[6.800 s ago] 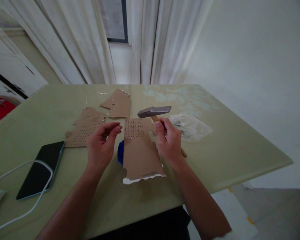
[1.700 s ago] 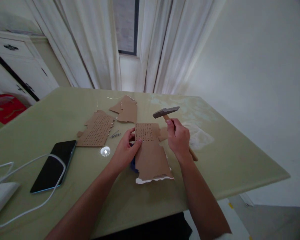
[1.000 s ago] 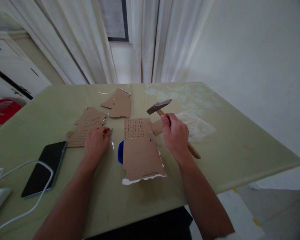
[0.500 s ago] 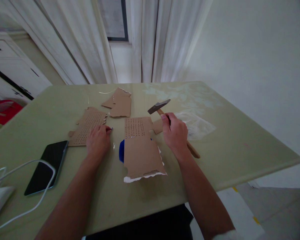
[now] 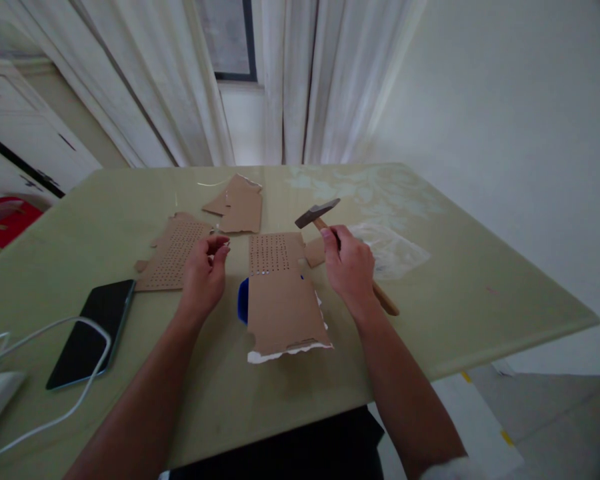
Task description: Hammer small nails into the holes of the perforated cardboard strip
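Head view: vs. the last frame, my L hand is up off the table & turned thumb-side up, next to the L punched card; a moment ago it was down flat there. Its fingers are curled in a narrow pinch; smth. tiny may be at the tips, can't tell. My R hand still grips the hammer by its wooden handle, metal head raised, approx. same spot as before. The main cardboard is btwn my hands, in front of me: brown, rows of small holes in its far half, a few shiny specks along the nearest row, plain near half, torn white near edge. A blue thing pokes out under its L side. Clear plastic lies R of the hammer, phone far L w/ white cable across.
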`<action>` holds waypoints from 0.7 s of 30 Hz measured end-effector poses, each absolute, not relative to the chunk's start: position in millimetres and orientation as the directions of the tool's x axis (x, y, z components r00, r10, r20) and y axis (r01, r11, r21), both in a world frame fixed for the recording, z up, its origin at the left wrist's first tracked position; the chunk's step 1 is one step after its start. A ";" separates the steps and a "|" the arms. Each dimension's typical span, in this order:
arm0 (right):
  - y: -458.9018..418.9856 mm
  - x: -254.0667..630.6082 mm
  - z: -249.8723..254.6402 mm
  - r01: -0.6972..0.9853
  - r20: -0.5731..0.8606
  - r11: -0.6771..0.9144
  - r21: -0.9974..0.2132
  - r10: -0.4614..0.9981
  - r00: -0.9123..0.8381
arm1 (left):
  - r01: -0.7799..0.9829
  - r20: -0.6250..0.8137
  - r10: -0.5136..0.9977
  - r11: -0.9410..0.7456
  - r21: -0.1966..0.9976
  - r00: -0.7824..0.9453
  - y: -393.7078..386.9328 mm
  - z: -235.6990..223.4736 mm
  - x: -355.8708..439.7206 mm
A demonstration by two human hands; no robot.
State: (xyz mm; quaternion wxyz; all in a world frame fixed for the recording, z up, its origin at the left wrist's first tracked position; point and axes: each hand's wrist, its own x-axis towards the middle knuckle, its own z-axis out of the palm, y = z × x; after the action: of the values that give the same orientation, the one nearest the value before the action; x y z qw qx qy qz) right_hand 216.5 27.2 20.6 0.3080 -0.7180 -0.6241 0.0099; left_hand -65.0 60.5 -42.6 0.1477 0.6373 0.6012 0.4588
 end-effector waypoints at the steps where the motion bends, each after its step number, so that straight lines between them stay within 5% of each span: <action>1: 27.2 216.8 20.4 0.888 0.372 -0.026 -0.459 0.902 0.218 | 0.531 0.411 0.900 -0.282 0.799 -0.142 56.5 -38.1 -60.1; 8: 27.8 216.6 19.6 0.881 0.377 -0.003 -0.472 0.903 0.205 | 0.194 0.410 0.911 -0.393 0.899 -0.054 23.6 -13.5 -31.7; 21: 25.9 215.3 19.8 0.888 0.378 0.000 -0.460 0.905 0.196 | 0.379 0.457 0.882 -0.466 0.800 0.120 16.8 -3.7 -25.2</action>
State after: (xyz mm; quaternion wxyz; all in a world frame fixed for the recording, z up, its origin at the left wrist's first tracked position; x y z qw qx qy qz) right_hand 215.3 25.9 19.8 0.3133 -0.7070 -0.6339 0.0137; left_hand -25.2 16.8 -3.7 0.2571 0.7027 0.4483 0.4889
